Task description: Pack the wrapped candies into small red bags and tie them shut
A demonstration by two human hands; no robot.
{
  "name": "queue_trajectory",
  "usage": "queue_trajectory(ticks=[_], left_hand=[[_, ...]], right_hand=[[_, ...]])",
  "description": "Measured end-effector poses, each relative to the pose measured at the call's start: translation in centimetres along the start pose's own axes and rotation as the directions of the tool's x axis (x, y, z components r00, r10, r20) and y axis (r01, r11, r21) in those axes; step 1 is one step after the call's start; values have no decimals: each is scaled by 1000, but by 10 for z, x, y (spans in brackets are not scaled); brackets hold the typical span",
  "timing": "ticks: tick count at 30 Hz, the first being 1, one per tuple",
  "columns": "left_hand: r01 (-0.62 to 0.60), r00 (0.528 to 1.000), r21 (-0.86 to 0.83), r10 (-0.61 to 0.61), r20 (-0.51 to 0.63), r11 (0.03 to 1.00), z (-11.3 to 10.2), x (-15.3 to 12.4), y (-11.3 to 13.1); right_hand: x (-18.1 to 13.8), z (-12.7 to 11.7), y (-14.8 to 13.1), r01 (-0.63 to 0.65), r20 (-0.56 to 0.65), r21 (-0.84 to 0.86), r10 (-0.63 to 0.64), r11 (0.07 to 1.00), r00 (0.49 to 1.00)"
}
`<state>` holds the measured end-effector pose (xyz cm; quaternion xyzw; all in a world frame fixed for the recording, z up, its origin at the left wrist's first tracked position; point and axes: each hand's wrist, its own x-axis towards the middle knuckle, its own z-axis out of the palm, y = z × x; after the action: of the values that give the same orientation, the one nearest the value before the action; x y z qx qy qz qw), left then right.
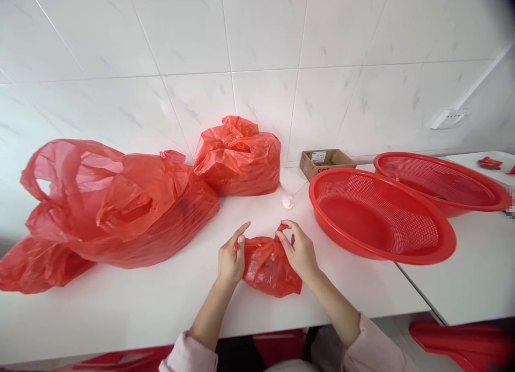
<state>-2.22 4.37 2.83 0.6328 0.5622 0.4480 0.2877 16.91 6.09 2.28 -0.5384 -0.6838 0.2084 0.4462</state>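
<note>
A small red plastic bag (271,270) with something inside lies on the white table near its front edge, between my hands. My left hand (232,257) is at the bag's left side, its thumb pressing a bit of red plastic while the index finger points up. My right hand (300,248) pinches a twisted end of the bag between thumb and index finger at the upper right. What the bag holds cannot be made out through the plastic.
Large filled red bags (161,222) lie at the left, and another red bag (241,163) stands against the tiled wall. A cardboard box (328,160) and crumpled white paper (287,201) are behind. Two red strainer baskets (362,214) stand at the right. A table joint (420,291) runs below them.
</note>
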Motion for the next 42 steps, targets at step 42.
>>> queue_trajectory(ticks=[42], left_hand=[[-214,973,409,232,6,887,-33,-53,5]], right_hand=[[19,-19,-4,-379,254,908,485,177,837]])
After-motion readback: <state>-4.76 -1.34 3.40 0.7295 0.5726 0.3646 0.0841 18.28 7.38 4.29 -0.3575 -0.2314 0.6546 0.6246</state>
